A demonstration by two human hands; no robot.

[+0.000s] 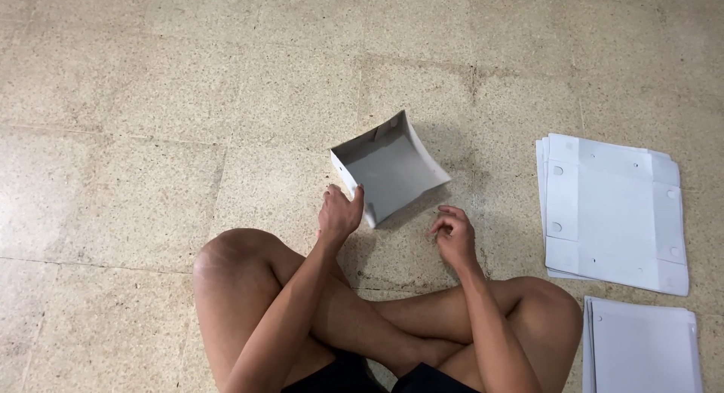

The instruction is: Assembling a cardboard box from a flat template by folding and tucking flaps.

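Though most of the view is taken up by the speckled beige terrazzo-tile floor [151, 99], the work sits near its middle, in front of a person seated cross-legged with bare knees. Off to the person's right lies a stack of flat white die-cut cardboard sheets [615, 212] with punched holes and notched flaps, all still unfolded, and just below it a second pile of plain white flat sheets [641, 348], which the bottom edge of the view cuts off. Between the hands stands the small grey-white half-folded cardboard box [388, 170], resting on the floor just beyond the knees: its base is down and its walls are raised, yet the far-right wall bows outward and the corners look loose, so by my judgement one box is partly formed while the stacked sheets remain to be done. The left hand [339, 212] has its thumb and fingers together on the near-left corner of the box wall. The right hand [452, 234] hovers near the box's near-right corner without touching it, its fingers curled loosely and holding nothing. How many sheets each pile holds cannot be made out, and whether the box's tabs are locked in is hidden by its walls.
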